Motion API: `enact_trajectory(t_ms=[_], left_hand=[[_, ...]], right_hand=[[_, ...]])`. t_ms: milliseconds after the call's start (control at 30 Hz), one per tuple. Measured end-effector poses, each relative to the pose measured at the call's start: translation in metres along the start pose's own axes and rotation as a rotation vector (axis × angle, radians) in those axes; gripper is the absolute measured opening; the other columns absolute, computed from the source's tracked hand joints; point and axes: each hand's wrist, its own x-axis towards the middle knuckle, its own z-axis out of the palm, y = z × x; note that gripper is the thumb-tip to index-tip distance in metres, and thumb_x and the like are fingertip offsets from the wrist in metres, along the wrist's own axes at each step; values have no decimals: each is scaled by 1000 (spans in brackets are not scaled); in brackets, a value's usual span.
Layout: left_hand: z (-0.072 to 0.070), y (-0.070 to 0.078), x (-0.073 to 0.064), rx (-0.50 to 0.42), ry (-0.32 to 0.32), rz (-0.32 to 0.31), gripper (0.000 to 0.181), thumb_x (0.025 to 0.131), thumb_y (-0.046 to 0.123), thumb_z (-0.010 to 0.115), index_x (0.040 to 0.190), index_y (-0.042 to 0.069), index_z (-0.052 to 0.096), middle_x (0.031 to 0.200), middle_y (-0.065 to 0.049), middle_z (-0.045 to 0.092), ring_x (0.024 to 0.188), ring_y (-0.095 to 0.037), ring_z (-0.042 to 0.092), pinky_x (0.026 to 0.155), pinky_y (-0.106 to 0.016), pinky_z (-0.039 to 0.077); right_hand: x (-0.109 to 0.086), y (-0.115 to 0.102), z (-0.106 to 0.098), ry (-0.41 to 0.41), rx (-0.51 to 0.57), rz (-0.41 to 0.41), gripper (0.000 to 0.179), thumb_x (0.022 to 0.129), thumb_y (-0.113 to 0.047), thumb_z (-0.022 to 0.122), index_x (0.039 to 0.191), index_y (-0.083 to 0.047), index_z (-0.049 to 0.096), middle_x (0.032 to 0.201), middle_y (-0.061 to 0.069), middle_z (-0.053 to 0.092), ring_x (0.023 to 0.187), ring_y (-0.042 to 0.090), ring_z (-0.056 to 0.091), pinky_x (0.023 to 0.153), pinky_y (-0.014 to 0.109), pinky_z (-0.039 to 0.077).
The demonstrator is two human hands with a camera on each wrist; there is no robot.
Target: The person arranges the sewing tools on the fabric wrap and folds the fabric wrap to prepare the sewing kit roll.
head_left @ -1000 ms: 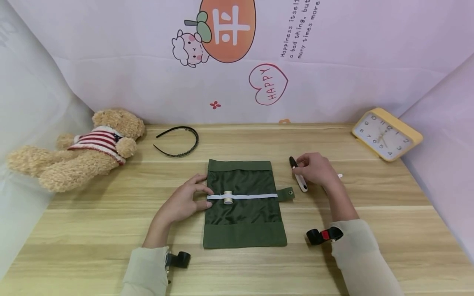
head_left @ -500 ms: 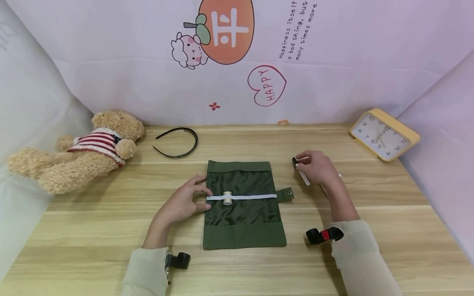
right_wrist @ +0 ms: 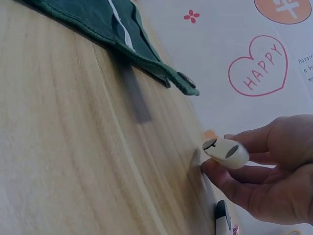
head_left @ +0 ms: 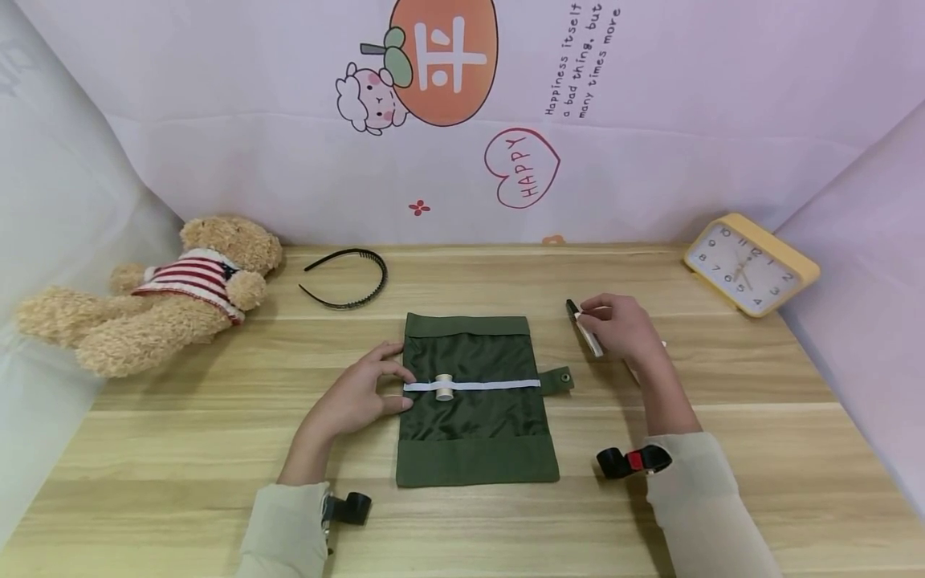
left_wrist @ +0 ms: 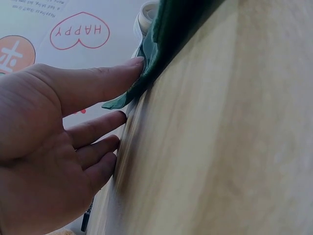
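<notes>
A dark green fabric roll-up pouch (head_left: pixel 477 461) lies unfolded on the table, a white elastic band (head_left: pixel 499 384) across its middle. Under the band sits a small pale spool (head_left: pixel 444 393). At the pouch's left edge my left hand (head_left: pixel 361 393) rests, thumb and index fingertips spread apart on the fabric by the band's end. To the right of the snap tab (head_left: pixel 560 380), my right hand (head_left: pixel 620 327) pinches a slim white tool with a dark end (head_left: pixel 591 340). In the right wrist view the white end of that tool (right_wrist: pixel 230 154) points toward the camera, over the table.
Another white, dark-tipped item (right_wrist: pixel 222 218) lies by the right hand, mostly covered by the arm in the head view. A black headband (head_left: pixel 379 277), a teddy bear (head_left: pixel 181 301) and a yellow clock (head_left: pixel 751 261) stand or lie toward the back.
My right hand has picked the white tool up and tilted it, drawing it slightly away from where it lay. The left hand and the pouch stay in place.
</notes>
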Motion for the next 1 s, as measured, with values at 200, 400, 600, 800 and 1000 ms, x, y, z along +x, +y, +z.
enact_trajectory(t_ms=[200,400,600,800,1000], left_hand=[[0,0,0,5,1,0,17,86,6,81,102,8,75,158,-20,36,152,-42,16,117,-59,23],[-1,0,0,6,2,3,16,87,7,80,102,9,75,158,-20,36,151,-42,16,117,-60,23],[-1,-1,0,-7,7,13,11,90,6,77,101,8,75,158,-21,36,151,-43,16,117,-60,23],[-1,-2,0,-13,7,15,11,90,5,77,100,8,74,158,-21,36,151,-43,16,117,-60,23],[-1,-3,0,-5,3,8,13,89,5,78,100,10,74,159,-20,36,151,-42,17,117,-59,24]], right_hand=[[0,4,1,28,76,23,38,102,-19,61,134,2,60,131,27,62,113,36,61,80,33,51],[1,4,1,36,207,36,42,102,-17,62,140,0,57,133,25,61,117,32,61,78,23,52],[2,-1,0,-3,316,-4,51,101,-14,63,148,0,47,138,24,58,121,34,60,80,22,55],[4,-9,3,-65,445,-27,58,100,-9,64,153,1,40,139,27,54,114,29,65,82,28,58],[6,-18,11,-114,540,-42,62,98,-3,63,154,3,36,130,24,48,97,16,62,86,34,58]])
